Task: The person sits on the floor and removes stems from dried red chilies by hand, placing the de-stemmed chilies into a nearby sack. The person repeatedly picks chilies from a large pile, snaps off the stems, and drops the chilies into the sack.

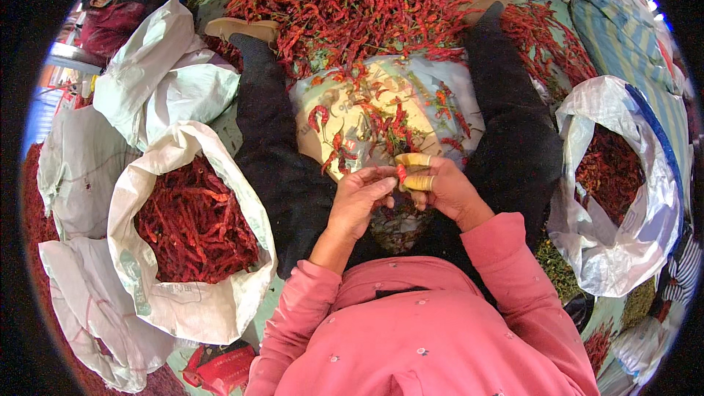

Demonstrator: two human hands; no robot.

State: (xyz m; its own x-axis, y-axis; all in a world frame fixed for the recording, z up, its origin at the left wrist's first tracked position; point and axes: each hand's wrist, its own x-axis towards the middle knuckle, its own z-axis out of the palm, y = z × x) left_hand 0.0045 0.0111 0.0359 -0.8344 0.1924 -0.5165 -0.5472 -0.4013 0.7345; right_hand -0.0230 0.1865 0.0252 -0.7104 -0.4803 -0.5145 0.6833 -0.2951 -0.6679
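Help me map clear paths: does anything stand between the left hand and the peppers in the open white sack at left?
Yes: the person's left leg, in dark trousers, lies between the left hand and the white sack, whose right-hand rim borders the peppers on that side.

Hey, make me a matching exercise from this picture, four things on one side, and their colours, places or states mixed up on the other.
Column one
1. Right hand
2. Blue-edged bag
3. Big chilli pile
4. Shirt

Column two
A. Pink
B. Spread across the top of the view
C. Wearing yellow wraps
D. Standing open, outside the right leg

Right pairs: 1-C, 2-D, 3-B, 4-A
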